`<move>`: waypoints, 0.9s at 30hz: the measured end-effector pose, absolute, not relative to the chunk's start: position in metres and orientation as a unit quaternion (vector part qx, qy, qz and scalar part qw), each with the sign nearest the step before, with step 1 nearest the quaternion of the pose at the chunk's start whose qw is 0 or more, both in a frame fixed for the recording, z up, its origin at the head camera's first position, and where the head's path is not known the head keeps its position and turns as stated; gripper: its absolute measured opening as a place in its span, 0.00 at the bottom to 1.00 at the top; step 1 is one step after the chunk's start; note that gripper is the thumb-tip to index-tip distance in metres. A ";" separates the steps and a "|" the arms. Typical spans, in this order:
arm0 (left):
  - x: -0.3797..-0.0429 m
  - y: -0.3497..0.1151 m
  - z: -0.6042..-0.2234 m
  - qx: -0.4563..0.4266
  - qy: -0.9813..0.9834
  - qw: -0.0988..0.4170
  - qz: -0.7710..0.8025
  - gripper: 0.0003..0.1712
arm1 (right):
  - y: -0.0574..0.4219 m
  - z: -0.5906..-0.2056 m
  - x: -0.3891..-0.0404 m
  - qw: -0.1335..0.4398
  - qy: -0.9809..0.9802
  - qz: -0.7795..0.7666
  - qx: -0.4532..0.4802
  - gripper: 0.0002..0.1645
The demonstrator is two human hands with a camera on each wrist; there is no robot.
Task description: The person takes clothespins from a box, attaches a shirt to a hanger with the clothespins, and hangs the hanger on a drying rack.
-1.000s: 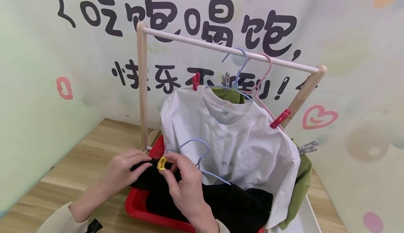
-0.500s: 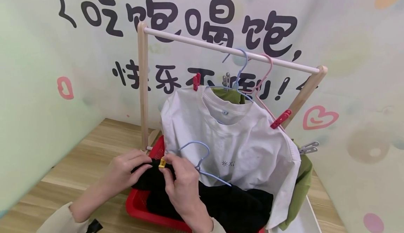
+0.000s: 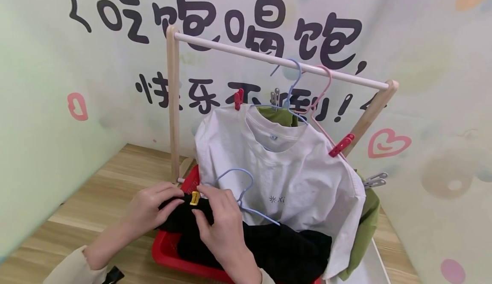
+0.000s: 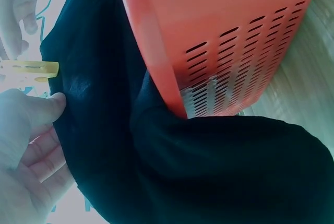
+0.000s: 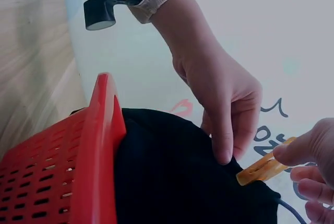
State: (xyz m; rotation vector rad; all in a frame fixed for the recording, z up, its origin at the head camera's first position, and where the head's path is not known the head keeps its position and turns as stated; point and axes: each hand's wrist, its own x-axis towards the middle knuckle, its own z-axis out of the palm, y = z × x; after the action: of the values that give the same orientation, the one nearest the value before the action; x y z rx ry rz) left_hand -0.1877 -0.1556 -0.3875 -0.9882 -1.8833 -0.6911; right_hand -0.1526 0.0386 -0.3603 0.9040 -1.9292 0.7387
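My left hand (image 3: 147, 205) pinches the upper edge of a black garment (image 3: 288, 250) between thumb and fingers. A yellow clothes peg (image 3: 194, 198) is clipped on that edge just beside the left fingertips. Around the peg's outer end, the thumb and index finger of my right hand (image 3: 226, 220) are spread apart; the right wrist view has the thumb overlapping the peg (image 5: 261, 171). A blue hanger (image 3: 263, 215) runs into the top of the black garment, its lower part hidden by the cloth. The garment drapes over the red basket (image 3: 180, 263).
Behind stands a wooden rack with a white rail (image 3: 246, 53). From it hang a white T-shirt (image 3: 269, 164) with red pegs (image 3: 341, 145) and a green garment (image 3: 363, 232) with grey pegs (image 3: 376, 180). A white tray (image 3: 370, 262) lies at the right.
The right thumb and index finger have spread away from the yellow peg, which now sits on the black cloth edge. The left hand has kept its hold in the same place.
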 end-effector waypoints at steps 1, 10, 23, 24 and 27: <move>-0.188 -0.156 -0.387 -0.397 -0.758 0.437 -0.278 0.23 | 0.041 -0.360 -0.151 0.425 -0.770 0.305 0.366 0.27; -0.187 -0.155 -0.385 -0.389 -0.766 0.428 -0.281 0.25 | 0.069 -0.361 -0.138 0.389 -0.751 0.370 0.384 0.16; -0.188 -0.155 -0.386 -0.386 -0.772 0.418 -0.284 0.26 | 0.115 -0.372 -0.123 0.419 -0.758 0.386 0.317 0.06; -0.188 -0.155 -0.386 -0.386 -0.772 0.418 -0.284 0.26 | 0.119 -0.374 -0.123 0.423 -0.761 0.382 0.310 0.07; -0.188 -0.155 -0.387 -0.384 -0.773 0.417 -0.284 0.26 | 0.133 -0.378 -0.120 0.445 -0.760 0.371 0.295 0.11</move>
State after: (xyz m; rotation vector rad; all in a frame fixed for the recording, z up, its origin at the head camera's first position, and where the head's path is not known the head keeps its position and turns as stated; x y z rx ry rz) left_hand -0.1884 -0.1550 -0.3866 -0.9643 -1.9416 -0.7125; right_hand -0.1205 0.1333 -0.3784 0.7321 -1.8834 0.9193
